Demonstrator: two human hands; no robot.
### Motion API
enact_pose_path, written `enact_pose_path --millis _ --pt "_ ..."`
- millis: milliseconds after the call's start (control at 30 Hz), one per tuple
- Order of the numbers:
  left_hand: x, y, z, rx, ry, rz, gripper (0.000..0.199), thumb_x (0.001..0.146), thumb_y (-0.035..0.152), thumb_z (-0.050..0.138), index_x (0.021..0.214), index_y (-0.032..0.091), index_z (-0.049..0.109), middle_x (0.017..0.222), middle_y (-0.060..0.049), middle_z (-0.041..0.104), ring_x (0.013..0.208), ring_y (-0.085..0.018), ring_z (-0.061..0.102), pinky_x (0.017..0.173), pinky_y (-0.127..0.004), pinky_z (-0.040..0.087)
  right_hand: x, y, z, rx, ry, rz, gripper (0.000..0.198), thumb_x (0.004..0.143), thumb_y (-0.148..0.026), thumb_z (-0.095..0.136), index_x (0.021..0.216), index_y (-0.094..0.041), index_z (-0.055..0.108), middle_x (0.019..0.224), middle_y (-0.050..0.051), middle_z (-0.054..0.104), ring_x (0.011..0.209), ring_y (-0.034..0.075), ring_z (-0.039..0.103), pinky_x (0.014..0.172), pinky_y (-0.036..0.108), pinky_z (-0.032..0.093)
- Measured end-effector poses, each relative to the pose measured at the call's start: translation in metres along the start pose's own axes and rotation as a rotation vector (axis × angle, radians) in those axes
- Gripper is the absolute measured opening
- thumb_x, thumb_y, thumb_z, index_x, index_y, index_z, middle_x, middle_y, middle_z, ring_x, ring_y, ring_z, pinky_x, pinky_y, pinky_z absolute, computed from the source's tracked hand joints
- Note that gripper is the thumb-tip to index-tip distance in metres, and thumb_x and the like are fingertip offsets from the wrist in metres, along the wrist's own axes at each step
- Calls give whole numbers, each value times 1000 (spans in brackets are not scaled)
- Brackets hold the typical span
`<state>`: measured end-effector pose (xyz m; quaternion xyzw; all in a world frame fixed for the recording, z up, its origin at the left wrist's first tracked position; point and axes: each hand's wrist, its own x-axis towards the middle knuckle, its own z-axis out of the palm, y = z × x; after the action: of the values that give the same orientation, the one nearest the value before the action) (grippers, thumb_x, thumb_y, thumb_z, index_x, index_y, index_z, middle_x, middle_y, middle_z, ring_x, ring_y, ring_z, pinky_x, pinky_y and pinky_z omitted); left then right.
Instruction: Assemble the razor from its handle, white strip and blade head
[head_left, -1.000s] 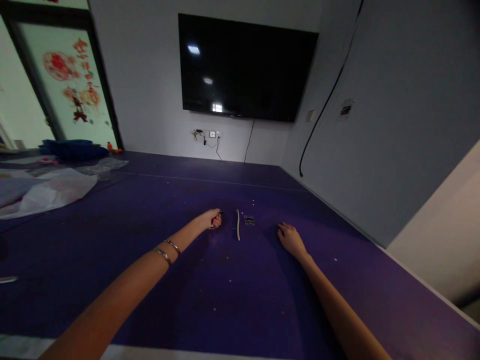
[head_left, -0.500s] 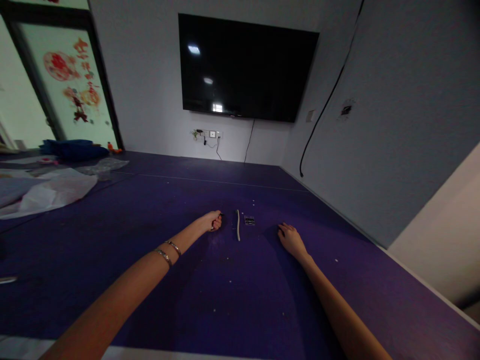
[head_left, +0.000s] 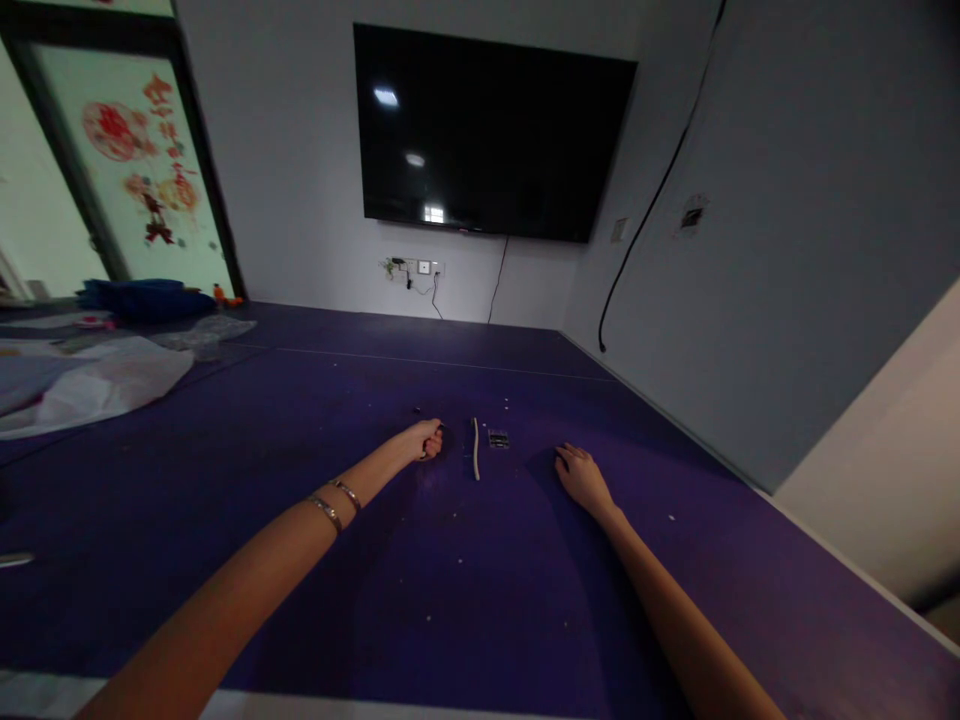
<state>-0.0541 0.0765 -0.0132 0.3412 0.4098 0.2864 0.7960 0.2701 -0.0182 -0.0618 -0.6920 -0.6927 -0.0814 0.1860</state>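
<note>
On the purple surface (head_left: pixel 525 560), my left hand (head_left: pixel 427 440) is closed, thumb pressed to curled fingers. Something thin and small seems to show at its fingertips, too small to name. Just beyond this hand lies a tiny dark piece (head_left: pixel 417 410). To its right, apart from it, a short pale cord-like strip (head_left: pixel 475 450) lies lengthwise. Beside the strip sits a small flat rectangular item (head_left: pixel 498 439), clear at the edges and dark in the middle. My right hand (head_left: pixel 581 475) rests palm down further right, fingers loosely stretched and holding nothing.
White and clear plastic sheets (head_left: pixel 127 375) lie at the left, with a dark blue cloth bundle (head_left: pixel 146 298) behind them. A black cable (head_left: pixel 637 235) hangs along the right wall. A television (head_left: pixel 495 140) is on the far wall. Small white specks dot the surface.
The tiny dark piece now shows on the surface just beyond my left hand, and the dark tip at those fingers is less visible. My right hand stays in place.
</note>
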Motion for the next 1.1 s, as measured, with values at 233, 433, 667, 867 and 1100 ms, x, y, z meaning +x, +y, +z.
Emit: enact_pose_path --millis 233,433,667,867,1100 --pt "-8 0 6 83 165 -62 33 93 29 25 62 20 32 39 9 25 25 -4 19 29 -14 8 0 1 1 4 9 0 42 86 -24 36 119 -10 57 127 16 53 118 25 46 99 37 34" --pt "-13 -1 13 129 208 71 31 90 35 31 63 20 35 40 10 26 26 -4 21 30 -14 11 -1 0 1 -2 -3 17 42 87 -25 35 120 -11 57 127 15 53 120 26 45 99 37 34" --pt "-7 1 27 179 266 252 28 87 38 32 72 18 45 42 7 36 28 -7 31 32 -17 23 -3 -2 -1 22 4 29 42 87 -25 35 120 -11 57 128 15 52 121 26 44 99 39 35" --pt "-3 3 42 182 333 404 23 87 26 30 78 16 49 46 6 41 32 -7 37 35 -18 30 -3 -3 -2 9 5 28 42 87 -25 35 121 -11 57 127 15 53 121 26 44 99 38 35" --pt "-2 12 49 180 311 535 8 81 17 48 78 14 54 56 2 52 41 -7 48 40 -17 39 -3 -4 -2 2 7 29 41 87 -25 36 119 -11 58 127 14 53 119 25 46 100 37 34"
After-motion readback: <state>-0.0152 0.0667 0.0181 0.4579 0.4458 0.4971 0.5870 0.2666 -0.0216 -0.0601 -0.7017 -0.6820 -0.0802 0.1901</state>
